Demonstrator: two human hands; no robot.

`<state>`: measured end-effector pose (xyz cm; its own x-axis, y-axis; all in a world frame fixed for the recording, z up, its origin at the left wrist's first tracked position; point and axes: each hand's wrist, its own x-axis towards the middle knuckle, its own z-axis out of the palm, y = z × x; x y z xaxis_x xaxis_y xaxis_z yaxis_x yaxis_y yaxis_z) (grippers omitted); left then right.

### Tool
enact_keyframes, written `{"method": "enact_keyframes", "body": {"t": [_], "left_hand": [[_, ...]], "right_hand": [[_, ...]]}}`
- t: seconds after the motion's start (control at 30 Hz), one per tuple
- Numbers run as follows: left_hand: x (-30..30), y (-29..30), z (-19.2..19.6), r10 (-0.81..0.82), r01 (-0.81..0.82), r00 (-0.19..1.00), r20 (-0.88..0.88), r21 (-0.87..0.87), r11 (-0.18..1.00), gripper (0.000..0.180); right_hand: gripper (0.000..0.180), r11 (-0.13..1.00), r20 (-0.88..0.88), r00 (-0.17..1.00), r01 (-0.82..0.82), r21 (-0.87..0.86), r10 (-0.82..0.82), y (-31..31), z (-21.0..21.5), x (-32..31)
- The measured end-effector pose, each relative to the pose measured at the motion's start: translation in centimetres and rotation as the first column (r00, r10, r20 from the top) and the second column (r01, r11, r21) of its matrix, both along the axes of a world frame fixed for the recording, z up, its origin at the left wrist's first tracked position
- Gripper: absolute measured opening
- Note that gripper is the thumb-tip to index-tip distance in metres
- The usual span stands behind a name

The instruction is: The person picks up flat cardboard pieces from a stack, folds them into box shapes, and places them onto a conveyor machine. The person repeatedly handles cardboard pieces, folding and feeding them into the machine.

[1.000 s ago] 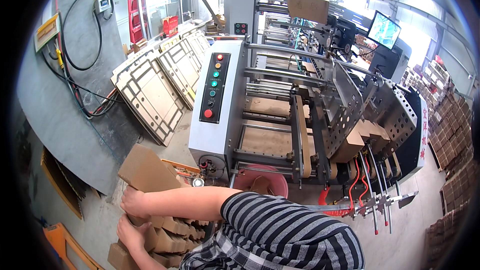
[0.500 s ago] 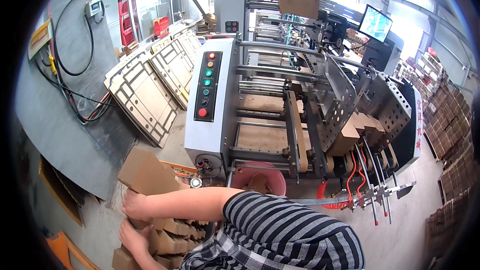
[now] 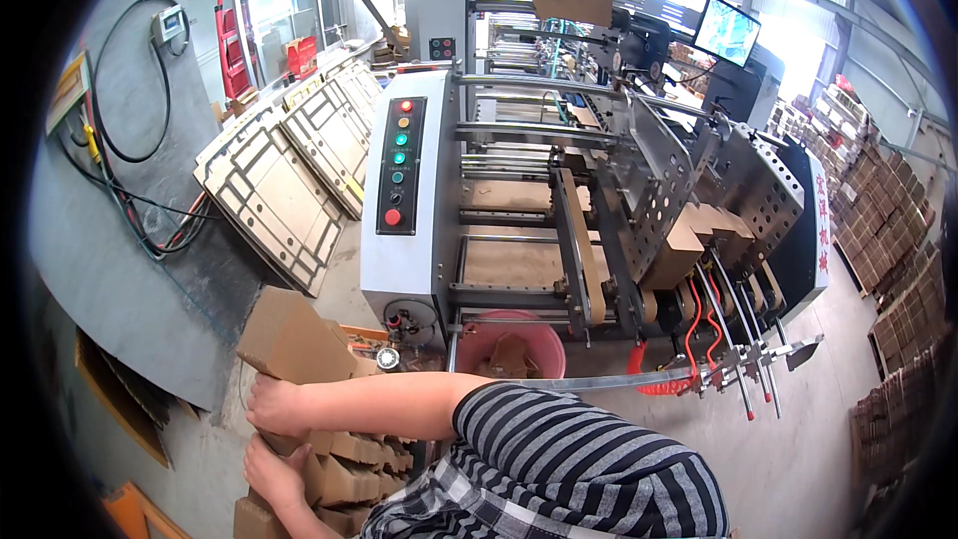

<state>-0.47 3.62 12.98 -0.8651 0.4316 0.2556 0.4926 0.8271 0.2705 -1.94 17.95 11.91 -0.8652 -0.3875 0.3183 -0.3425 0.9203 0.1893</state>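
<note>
Reaching across to the left, my right hand is closed on the lower edge of a stack of flat brown cardboard blanks. Its fingertips wrap the stack's left side. Just below it, my left hand is closed on the left end of another bundle of folded cardboard, thumb on top and fingers round the outer edge. More notched cardboard edges show in rows beneath my right forearm. My forearm and striped sleeve hide part of the pile.
Ahead stands a large machine with a button panel, belts and a box of cardboard in its outlet. A pink bin sits below it. Wooden die boards lean at left; cardboard stacks line the right.
The view has shifted slightly, so the machine appears a little further left and higher. Both hands keep nearly the same grip on the cardboard.
</note>
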Motion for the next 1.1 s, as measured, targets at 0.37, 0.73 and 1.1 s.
{"method": "enact_keyframes", "body": {"t": [0.37, 0.73, 1.1], "left_hand": [[-0.4, -0.4, -1.1, -0.005, 0.005, 1.0, -0.018, -0.043, 0.999, 0.076], [-0.2, -0.3, -1.1, -0.008, 0.007, 1.0, -0.018, -0.027, 1.0, 0.078], [-0.4, -0.4, -1.2, -0.005, 0.005, 1.0, -0.019, 0.005, 1.0, 0.078]], "right_hand": [[0.04, 0.998, -0.014, 1.0, 0.004, 0.057, -0.003, 0.2, 0.3, 0.5], [0.037, 0.999, -0.047, 0.999, -0.002, 0.032, 0.004, 0.3, -0.4, 0.2], [0.039, 0.999, -0.031, 0.999, -0.012, 0.035, 0.013, 0.1, -0.6, -0.2]]}}
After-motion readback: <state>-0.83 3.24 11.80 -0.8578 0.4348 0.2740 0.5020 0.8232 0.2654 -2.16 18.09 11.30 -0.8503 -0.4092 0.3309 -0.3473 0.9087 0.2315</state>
